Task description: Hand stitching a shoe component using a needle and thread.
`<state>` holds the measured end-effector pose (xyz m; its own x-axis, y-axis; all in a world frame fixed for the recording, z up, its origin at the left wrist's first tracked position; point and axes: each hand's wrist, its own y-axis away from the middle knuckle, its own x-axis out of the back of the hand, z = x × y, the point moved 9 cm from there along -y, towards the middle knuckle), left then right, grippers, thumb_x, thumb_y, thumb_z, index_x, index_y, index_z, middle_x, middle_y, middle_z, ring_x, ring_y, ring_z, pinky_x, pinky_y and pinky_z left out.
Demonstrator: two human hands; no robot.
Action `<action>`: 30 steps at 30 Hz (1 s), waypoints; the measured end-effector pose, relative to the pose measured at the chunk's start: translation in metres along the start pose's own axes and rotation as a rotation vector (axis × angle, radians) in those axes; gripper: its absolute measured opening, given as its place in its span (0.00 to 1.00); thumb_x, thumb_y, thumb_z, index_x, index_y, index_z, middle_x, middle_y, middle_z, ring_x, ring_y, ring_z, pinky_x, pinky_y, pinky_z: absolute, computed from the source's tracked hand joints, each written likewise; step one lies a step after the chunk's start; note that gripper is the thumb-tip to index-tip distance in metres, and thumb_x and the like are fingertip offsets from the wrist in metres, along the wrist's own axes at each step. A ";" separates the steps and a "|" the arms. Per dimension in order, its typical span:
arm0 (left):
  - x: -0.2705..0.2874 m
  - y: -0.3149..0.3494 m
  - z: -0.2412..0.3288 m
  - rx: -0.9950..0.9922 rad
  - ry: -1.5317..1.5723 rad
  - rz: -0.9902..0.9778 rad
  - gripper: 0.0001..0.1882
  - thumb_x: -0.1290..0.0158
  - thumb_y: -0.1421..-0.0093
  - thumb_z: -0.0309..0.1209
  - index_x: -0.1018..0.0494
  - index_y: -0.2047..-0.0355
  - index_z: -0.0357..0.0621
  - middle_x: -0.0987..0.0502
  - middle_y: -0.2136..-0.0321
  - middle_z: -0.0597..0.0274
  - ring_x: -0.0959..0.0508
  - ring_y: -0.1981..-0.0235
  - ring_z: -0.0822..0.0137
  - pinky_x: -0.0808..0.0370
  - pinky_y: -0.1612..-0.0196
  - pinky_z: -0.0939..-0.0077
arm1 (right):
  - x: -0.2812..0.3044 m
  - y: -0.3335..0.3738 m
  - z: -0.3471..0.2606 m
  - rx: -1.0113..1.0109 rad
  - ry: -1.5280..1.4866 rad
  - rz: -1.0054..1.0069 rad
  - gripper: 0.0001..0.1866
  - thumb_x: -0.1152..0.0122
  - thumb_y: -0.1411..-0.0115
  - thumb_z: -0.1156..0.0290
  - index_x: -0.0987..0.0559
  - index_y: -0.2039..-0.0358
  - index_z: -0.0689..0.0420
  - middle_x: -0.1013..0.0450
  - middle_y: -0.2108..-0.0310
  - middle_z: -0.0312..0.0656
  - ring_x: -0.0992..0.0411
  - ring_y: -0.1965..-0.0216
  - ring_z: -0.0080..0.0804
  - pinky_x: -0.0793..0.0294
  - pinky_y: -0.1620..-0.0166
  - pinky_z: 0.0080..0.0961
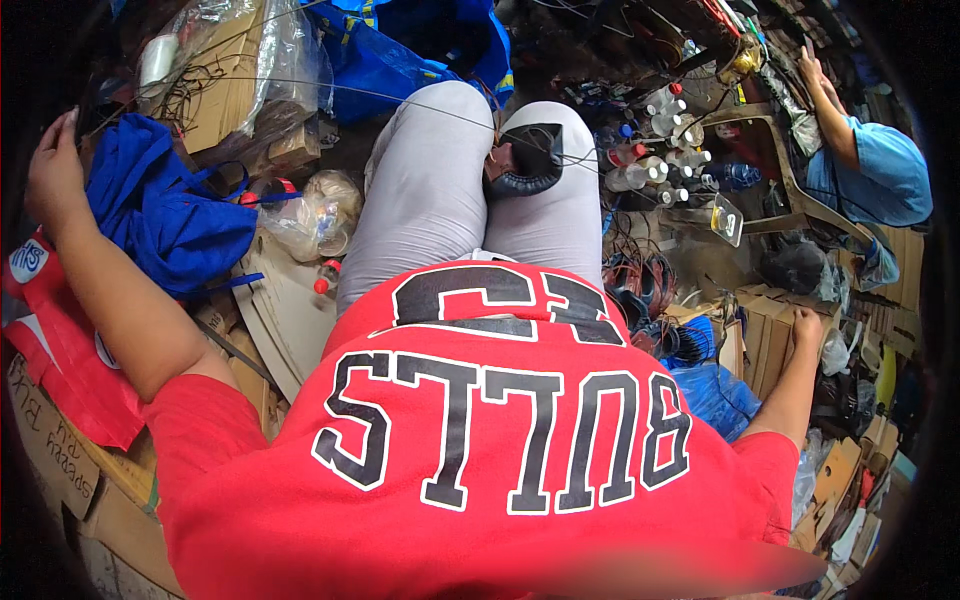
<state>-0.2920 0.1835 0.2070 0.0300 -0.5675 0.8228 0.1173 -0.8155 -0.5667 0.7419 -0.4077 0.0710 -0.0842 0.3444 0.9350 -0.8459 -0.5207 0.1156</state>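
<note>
Left hand stretches wide by the view's edge, near the crumpled blue fabric bag; right hand beside brown cardboard. Can't tell either grip; little open room!

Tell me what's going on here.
A person in a red shirt has both arms spread wide. The left hand is raised beside a blue bag; whether it grips anything is unclear. The right hand is beside some cardboard, its grip too small to make out. A thin wire crosses the left knee, and a black padded thing is at the right one. Another person in blue is over to the right.
</note>
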 end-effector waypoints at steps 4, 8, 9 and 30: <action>-0.053 0.081 0.095 -0.008 0.546 -0.296 0.12 0.47 0.44 0.34 0.21 0.62 0.47 0.20 0.66 0.57 0.22 0.64 0.64 0.28 0.58 0.71 | -0.043 0.023 -0.133 0.119 -0.072 -0.259 0.24 0.42 0.46 0.54 0.27 0.48 0.38 0.27 0.55 0.49 0.27 0.55 0.47 0.30 0.53 0.36; -0.035 0.234 0.315 -0.717 0.939 -0.519 0.18 0.51 0.47 0.19 0.24 0.56 0.46 0.23 0.60 0.58 0.24 0.58 0.62 0.29 0.51 0.72 | 0.026 0.126 -0.354 0.509 -0.666 -0.112 0.25 0.34 0.50 0.63 0.25 0.49 0.44 0.31 0.64 0.43 0.30 0.64 0.34 0.30 0.58 0.29; -0.035 0.259 0.335 -0.763 1.048 -0.526 0.19 0.50 0.47 0.21 0.25 0.54 0.47 0.23 0.59 0.58 0.24 0.57 0.60 0.29 0.51 0.71 | 0.042 0.146 -0.392 0.646 -0.697 -0.079 0.27 0.32 0.51 0.63 0.25 0.49 0.45 0.31 0.63 0.43 0.31 0.63 0.33 0.31 0.56 0.27; -0.051 0.314 0.397 -0.717 1.111 -1.105 0.08 0.48 0.41 0.31 0.27 0.71 0.39 0.26 0.77 0.58 0.27 0.72 0.71 0.30 0.65 0.74 | 0.041 0.181 -0.493 0.592 -1.472 -0.493 0.14 0.37 0.43 0.62 0.29 0.79 0.56 0.38 0.81 0.24 0.45 0.78 0.13 0.47 0.75 0.14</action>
<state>0.1374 0.0019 0.0038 -0.4365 0.7045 0.5596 -0.8327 -0.5519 0.0453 0.3259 -0.1022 -0.0355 0.9410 -0.2499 0.2281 -0.3059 -0.9164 0.2582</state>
